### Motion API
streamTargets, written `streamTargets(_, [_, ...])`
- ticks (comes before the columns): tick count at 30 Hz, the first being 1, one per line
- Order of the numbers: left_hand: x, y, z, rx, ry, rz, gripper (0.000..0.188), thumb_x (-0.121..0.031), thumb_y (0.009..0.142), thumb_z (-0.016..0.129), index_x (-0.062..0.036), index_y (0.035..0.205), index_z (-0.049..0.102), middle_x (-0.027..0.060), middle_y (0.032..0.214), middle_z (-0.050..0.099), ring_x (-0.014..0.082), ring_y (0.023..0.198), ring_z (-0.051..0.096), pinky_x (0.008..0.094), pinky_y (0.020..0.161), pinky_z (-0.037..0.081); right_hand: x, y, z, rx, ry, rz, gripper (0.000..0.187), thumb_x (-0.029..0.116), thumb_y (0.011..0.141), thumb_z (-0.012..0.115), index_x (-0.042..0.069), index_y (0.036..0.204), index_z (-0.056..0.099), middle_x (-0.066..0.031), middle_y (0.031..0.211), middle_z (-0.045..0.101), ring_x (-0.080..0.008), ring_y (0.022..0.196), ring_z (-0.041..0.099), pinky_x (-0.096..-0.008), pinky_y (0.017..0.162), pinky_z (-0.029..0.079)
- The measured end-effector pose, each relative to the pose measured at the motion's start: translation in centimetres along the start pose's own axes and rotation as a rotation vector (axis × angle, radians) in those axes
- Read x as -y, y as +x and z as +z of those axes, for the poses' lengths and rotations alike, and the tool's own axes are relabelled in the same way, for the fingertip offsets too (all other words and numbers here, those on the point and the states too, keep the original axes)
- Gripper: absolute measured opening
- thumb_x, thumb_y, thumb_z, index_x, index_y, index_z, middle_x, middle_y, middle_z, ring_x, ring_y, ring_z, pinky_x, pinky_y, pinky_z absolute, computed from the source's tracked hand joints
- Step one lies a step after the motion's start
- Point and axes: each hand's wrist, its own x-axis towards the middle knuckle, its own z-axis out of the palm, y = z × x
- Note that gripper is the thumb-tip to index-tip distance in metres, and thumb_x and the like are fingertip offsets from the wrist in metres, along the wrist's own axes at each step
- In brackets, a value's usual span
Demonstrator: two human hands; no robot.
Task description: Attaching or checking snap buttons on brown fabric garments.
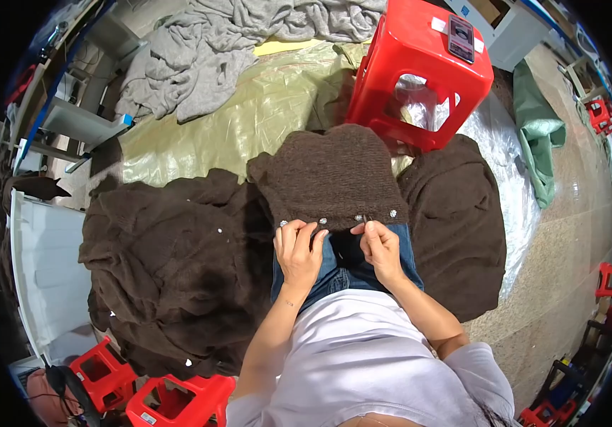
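Across my lap lies a dark brown knitted garment (331, 167), with several shiny, pale round buttons (323, 221) along its near edge. My left hand (299, 252) is closed on that edge, thumb and fingers pinching the knit between two of the buttons. Over the right part of the same edge is my right hand (381, 249), its thumb and forefinger pinched together beside another button (358, 218). A small dark sliver shows at those fingertips, too small to name.
Brown knitted pieces are heaped at my left (171, 263) and right (455, 228). Ahead stands a tall red plastic stool (419, 43) with a phone (461, 39) on top. Grey fabric (199, 57) lies on yellowish sheeting (249, 128). Red stools (178, 398) stand at lower left.
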Motion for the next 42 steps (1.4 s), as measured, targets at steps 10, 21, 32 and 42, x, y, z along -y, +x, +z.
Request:
streamTargets(10, [-0.5,0.2,0.8,0.013,0.248,0.009,0.020,-0.020,0.071,0.081,-0.0126,0.084,0.068,0.0017,0.086,0.055,0.0227,0.084,0.053,0.0362,0.074,0.038,-0.8,0.3,-0.1,0.018,-0.100,-0.074,0.045,0.041,0.102,0.048,0.001,0.092,0.065,0.0064,0.057,0.041,-0.0022,0.052,0.035,-0.0212,0.047,0.027])
streamTargets(21, [-0.5,-2.1,-0.3,0.134,-0.541,-0.376,0.002,0.001,0.092,0.059,0.0020,0.091,0.057,0.0101,0.100,0.062,0.0121,0.083,0.061,0.0242,0.072,0.051,1.0,-0.5,1.0,0.273,-0.114,0.215,0.050,0.041,0.104,0.040,0.002,0.086,0.066,0.0059,0.051,0.039,-0.0039,0.045,0.030,-0.0228,0.043,0.023])
streamTargets(32, [-0.4,-2.5,-0.2,0.100,-0.671,-0.426,0.003,0.001,0.093,0.058,0.0017,0.093,0.055,0.0115,0.098,0.065,0.0139,0.081,0.063,0.0255,0.073,0.052,0.4,0.5,2.2,0.218,-0.457,0.136,0.053,0.042,0.098,0.050,-0.001,0.073,0.069,-0.0046,0.049,0.050,-0.0106,0.047,0.047,-0.0302,0.048,0.039])
streamTargets(42, [-0.8,-1.7,0.1,0.035,-0.390,-0.434,0.018,0.001,0.083,0.072,0.0005,0.099,0.064,0.0075,0.092,0.064,0.0103,0.074,0.061,0.0239,0.062,0.050,-0.7,0.2,1.4,0.145,-0.335,0.166,0.053,0.043,0.101,0.046,0.000,0.077,0.067,0.0030,0.049,0.041,-0.0064,0.045,0.035,-0.0274,0.045,0.028])
